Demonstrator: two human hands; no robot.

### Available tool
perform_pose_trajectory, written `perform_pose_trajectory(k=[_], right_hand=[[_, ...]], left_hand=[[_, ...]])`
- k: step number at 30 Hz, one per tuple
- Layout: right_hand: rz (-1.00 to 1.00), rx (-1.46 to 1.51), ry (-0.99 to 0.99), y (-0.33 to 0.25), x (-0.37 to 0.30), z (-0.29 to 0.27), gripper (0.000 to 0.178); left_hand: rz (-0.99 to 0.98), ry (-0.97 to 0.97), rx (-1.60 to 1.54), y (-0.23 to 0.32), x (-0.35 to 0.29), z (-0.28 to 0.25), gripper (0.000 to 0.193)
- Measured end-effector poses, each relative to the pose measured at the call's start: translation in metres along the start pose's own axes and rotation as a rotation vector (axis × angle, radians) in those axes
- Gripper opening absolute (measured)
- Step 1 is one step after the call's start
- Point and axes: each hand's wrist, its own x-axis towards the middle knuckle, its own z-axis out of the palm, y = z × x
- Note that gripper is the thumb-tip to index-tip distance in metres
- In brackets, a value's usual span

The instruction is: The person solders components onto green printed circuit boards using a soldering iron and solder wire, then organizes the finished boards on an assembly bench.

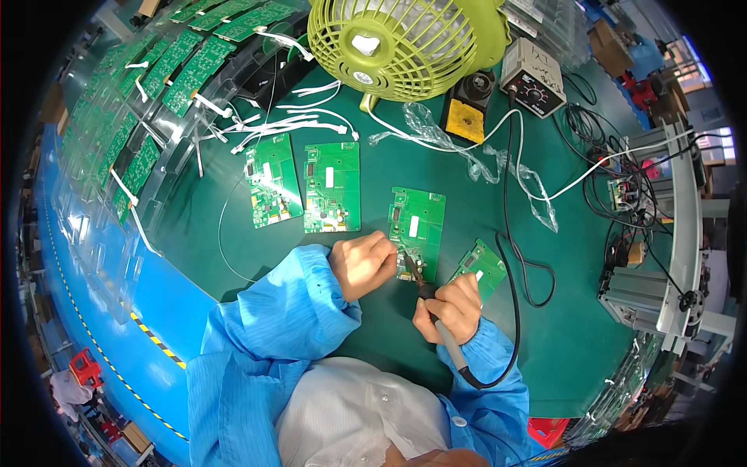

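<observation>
My right hand (pixel 453 309) grips a soldering iron (pixel 450 342) by its grey handle. The iron's tip meets the lower part of a green circuit board (pixel 420 214) lying in front of me. Beside that board's lower left corner, my left hand (pixel 364 265) is closed with its fingertips close to the tip; whatever it pinches is hidden. A thin wire (pixel 223 233) curves over the mat and runs out of sight at my left sleeve. Another board (pixel 486 268) lies partly behind my right hand. Two more boards (pixel 332 191) (pixel 272 183) rest side by side to the left.
A green fan (pixel 408 47) stands at the far middle. Behind the boards lie white cables (pixel 296 124). A yellow sponge (pixel 465 121) and a soldering station (pixel 534 78) sit far right, its black cord (pixel 513 233) looping nearby. Clear trays with boards (pixel 198 74) fill the left.
</observation>
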Motion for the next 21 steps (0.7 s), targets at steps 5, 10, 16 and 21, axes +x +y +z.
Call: perform_pose_trajectory(k=[5,10,16,21], right_hand=[[-0.004,0.000,0.013,-0.0005,0.0001,-0.0018,0.020],[-0.002,0.002,0.002,-0.0011,0.0007,-0.0018,0.020],[0.001,-0.004,-0.021,-0.0015,0.0012,-0.0006,0.020],[0.023,0.022,-0.002,-0.0009,0.0040,-0.0040,0.020]], left_hand=[[-0.018,0.004,-0.008,-0.0004,-0.0008,-0.0010,0.011],[-0.023,0.012,-0.014,-0.0015,-0.0017,-0.0006,0.012],[-0.024,0.000,-0.001,0.0001,-0.0013,-0.0016,0.012],[-0.029,-0.013,-0.015,-0.0004,-0.0010,-0.0022,0.012]])
